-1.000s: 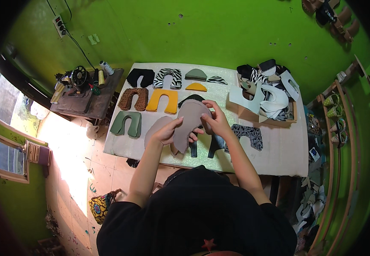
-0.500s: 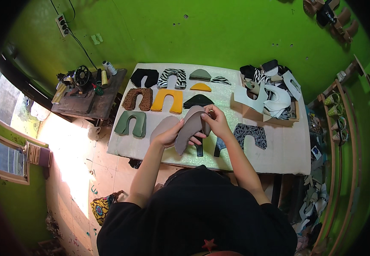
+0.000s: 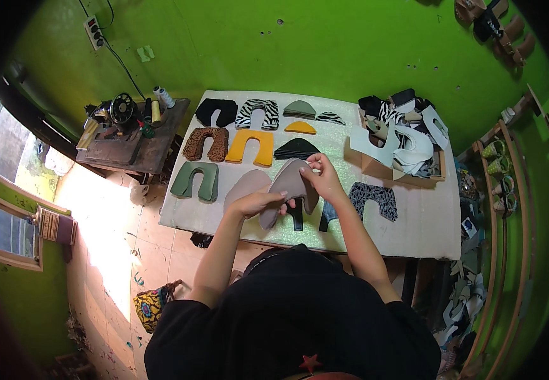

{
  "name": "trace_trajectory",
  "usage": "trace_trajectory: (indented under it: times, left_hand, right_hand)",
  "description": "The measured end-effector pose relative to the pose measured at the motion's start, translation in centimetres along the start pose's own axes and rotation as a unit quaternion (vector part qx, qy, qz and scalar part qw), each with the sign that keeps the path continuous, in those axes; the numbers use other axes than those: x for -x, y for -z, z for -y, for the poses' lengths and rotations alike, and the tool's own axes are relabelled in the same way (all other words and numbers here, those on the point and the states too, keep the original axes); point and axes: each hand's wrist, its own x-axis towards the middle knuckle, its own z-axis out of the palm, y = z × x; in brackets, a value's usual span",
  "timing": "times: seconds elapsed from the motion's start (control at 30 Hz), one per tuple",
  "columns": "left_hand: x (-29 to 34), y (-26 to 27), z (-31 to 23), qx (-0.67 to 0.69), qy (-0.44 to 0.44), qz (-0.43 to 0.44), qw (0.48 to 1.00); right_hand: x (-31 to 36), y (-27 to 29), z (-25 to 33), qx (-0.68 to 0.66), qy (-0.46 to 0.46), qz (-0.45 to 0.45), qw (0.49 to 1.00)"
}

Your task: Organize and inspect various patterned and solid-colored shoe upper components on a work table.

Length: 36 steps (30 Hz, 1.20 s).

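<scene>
A taupe, U-shaped shoe-upper piece (image 3: 292, 176), seemingly of stacked layers, is held over the near middle of the table. My left hand (image 3: 258, 204) grips its left leg, thumb on top. At its right side, my right hand (image 3: 324, 177) pinches the upper edge between thumb and fingers. Another taupe piece (image 3: 241, 185) lies on the table beside my left hand, partly covered. Below the held piece, the dark leg of a black piece (image 3: 297, 218) shows. A dark bluish piece (image 3: 328, 216) is partly hidden by my right forearm.
Around them on the white table (image 3: 414, 234) lie U-shaped pieces in green (image 3: 193, 182), yellow (image 3: 249, 149), leopard (image 3: 205, 145), zebra (image 3: 257, 114) and black (image 3: 216, 112). A carton of scraps (image 3: 376, 166) stands right, a patterned grey piece (image 3: 376, 199) nearer. A sewing machine (image 3: 122, 111) is far left.
The taupe piece has turned in my hands, its curved top now rounder and facing up more. My right fingers have shifted along its edge; my left hand keeps its grip.
</scene>
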Motion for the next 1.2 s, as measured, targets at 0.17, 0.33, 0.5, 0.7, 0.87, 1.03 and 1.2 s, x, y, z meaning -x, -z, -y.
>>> trace_trajectory:
  times: [0.17, 0.33, 0.5, 0.7, 0.87, 1.03, 1.2]
  left_hand:
    - [1.1, 1.5, 0.5, 0.066, 0.014, -0.034, 0.997]
    - [2.5, 3.8, 1.8, 0.247, -0.06, 0.005, 0.967]
    - [2.8, 4.4, 1.7, 0.31, -0.013, -0.11, 0.944]
    - [3.7, 7.8, 4.5, 0.094, 0.073, -0.298, 0.947]
    - [4.1, 10.2, 8.6, -0.193, 0.01, -0.441, 0.877]
    - [5.3, 9.6, 9.7, -0.293, 0.024, -0.481, 0.826]
    - [5.1, 9.0, 10.0, -0.34, -0.013, -0.48, 0.809]
  right_hand:
    - [-0.5, 1.0, -0.6, -0.014, -0.143, 0.206, 0.968]
    - [-0.6, -0.5, -2.3, -0.016, -0.162, 0.29, 0.943]
    - [-1.5, -2.9, -3.7, -0.025, -0.13, 0.215, 0.968]
    - [-2.1, -6.2, -6.7, 0.079, -0.061, 0.123, 0.987]
    - [-1.5, -8.7, -10.2, 0.13, -0.029, 0.073, 0.988]
    - [0.1, -9.6, -9.5, 0.182, -0.073, 0.066, 0.978]
    - [0.7, -9.1, -10.8, 0.221, -0.064, 0.058, 0.971]
